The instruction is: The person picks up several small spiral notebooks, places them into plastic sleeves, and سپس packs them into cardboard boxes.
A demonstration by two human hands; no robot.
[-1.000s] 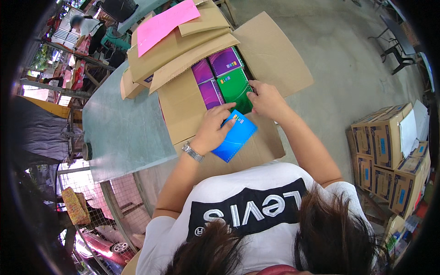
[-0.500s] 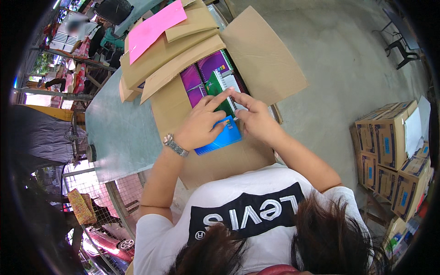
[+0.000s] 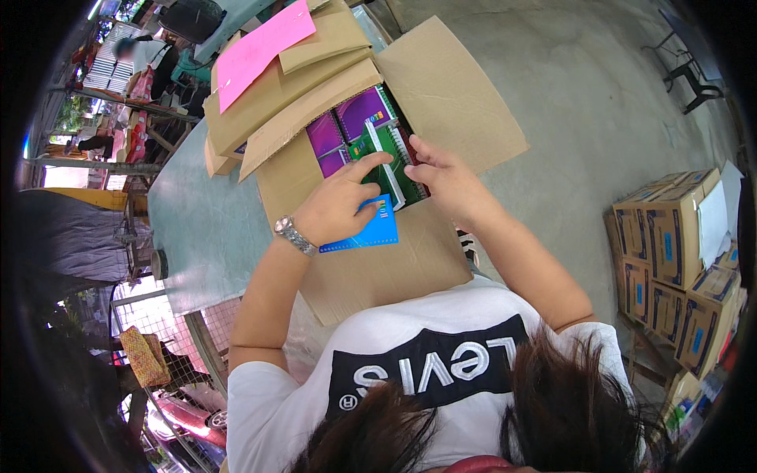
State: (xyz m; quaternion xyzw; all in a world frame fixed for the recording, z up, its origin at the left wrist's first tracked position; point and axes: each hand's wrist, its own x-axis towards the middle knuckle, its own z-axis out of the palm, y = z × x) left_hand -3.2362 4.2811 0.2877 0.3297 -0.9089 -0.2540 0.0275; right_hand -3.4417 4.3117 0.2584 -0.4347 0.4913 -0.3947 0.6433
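I see multicoloured lettering on the hole-edged blue notebook pinched in the left hand; the right hand, thumb and forefinger apart, is beside a green notebook.

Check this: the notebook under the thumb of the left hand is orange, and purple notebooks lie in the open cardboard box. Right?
Not quite: the head view shows the notebook under the thumb of the left hand is blue, not orange. Purple notebooks do lie in the open cardboard box.
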